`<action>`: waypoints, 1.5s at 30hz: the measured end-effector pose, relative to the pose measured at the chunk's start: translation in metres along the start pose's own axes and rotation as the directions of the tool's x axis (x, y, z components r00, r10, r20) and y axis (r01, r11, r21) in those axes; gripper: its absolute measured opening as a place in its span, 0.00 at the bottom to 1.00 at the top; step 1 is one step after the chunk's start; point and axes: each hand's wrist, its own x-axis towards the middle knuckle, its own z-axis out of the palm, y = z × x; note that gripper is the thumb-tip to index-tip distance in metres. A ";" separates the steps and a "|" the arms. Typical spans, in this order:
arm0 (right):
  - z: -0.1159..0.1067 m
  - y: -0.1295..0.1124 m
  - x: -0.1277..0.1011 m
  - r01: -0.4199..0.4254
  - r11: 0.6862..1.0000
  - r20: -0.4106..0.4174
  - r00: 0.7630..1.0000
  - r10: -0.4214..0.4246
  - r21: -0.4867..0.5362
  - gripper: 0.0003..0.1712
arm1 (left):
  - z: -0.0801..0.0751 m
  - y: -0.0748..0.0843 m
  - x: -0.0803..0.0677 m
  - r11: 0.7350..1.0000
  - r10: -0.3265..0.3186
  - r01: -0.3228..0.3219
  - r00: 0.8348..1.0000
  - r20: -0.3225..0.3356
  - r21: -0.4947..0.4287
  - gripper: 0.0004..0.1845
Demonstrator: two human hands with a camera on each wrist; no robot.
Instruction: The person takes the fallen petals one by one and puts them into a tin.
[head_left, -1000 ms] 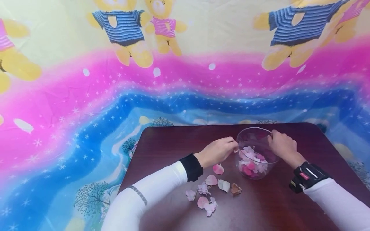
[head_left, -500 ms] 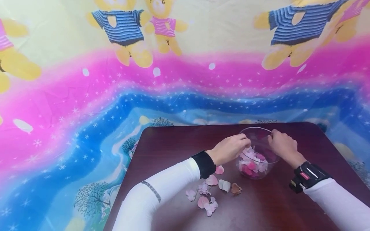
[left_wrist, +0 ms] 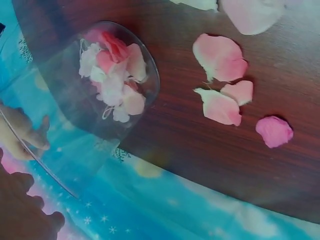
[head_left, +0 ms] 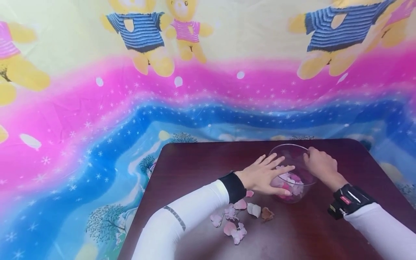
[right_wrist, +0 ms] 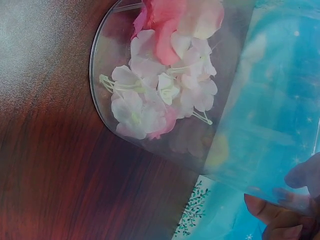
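Note:
My left hand [head_left: 261, 177] is spread wide, fingers straight, over the left side of the clear bowl [head_left: 294, 155]; nothing is held in it. Its fingertips lie near the rim, and the head view does not settle whether they touch. My right hand [head_left: 321, 166] grips the bowl's right rim, with thumb and fingers [right_wrist: 272, 212] on either side of the wall in the right wrist view. Inside the bowl lie pink and white artificial petals and blossoms [head_left: 294, 178], also seen through the wall in the right wrist view as white blossoms [right_wrist: 137, 115].
Loose pieces lie on the dark table [head_left: 201, 162] in front of the bowl: a pink petal [head_left: 229, 228], a pale blossom [head_left: 238, 234], a white petal [head_left: 253, 210] and a brown one [head_left: 267, 214]. A printed cloth [head_left: 208, 86] hangs behind the table.
My left hand has moved right from beside the rim to over the bowl, and its bunched fingers have spread straight. My right hand has kept its grip on the rim.

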 end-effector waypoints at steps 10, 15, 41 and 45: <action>-0.001 0.000 0.000 0.001 1.000 -0.005 1.000 -0.001 0.007 0.18 | 0.007 -0.020 -0.010 1.000 -0.007 0.008 0.997 -0.077 0.005 0.45; 0.000 0.000 0.000 -0.002 1.000 -0.003 1.000 0.002 0.006 0.18 | 0.014 -0.036 -0.020 0.997 -0.043 0.038 0.995 -0.088 -0.066 0.45; 0.000 -0.001 -0.001 -0.011 1.000 0.002 1.000 0.011 -0.011 0.18 | 0.081 -0.103 -0.067 0.966 -0.190 0.188 0.982 0.008 -0.180 0.51; 0.000 -0.002 -0.001 -0.014 1.000 0.004 1.000 0.014 -0.010 0.18 | 0.093 -0.110 -0.065 0.956 -0.217 0.217 0.976 0.021 -0.199 0.50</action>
